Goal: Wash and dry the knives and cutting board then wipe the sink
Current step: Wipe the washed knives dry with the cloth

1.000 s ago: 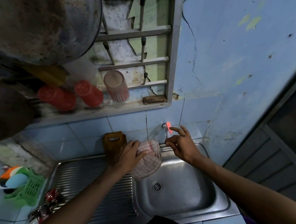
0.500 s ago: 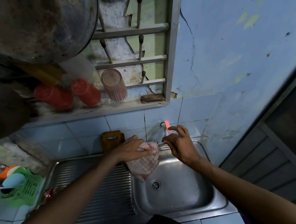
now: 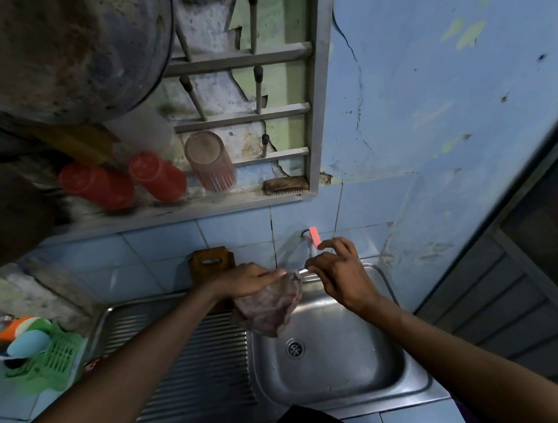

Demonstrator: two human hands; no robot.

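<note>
My left hand [image 3: 246, 278] grips a checked cloth [image 3: 270, 310] that hangs over the back left corner of the steel sink basin [image 3: 363, 371]. My right hand [image 3: 337, 274] is at the back rim of the basin, just below the wall tap with its pink handle [image 3: 314, 237]; its thumb and fingers pinch something thin and shiny next to the cloth, too small to name. A brown wooden cutting board [image 3: 212, 261] leans upright against the tiled wall behind my left hand. I cannot make out a knife clearly.
The ribbed drainboard [image 3: 189, 355] lies left of the basin. A green plastic rack [image 3: 50, 359] with colourful utensils stands far left. On the window ledge sit two red cups [image 3: 123, 183], a glass [image 3: 210, 161] and a brush [image 3: 285, 184]. Large pots [image 3: 57, 52] hang overhead.
My left hand has turned palm down over the cloth and moved right, towards my right hand. The cloth hangs lower and blurred. The right hand stays by the tap.
</note>
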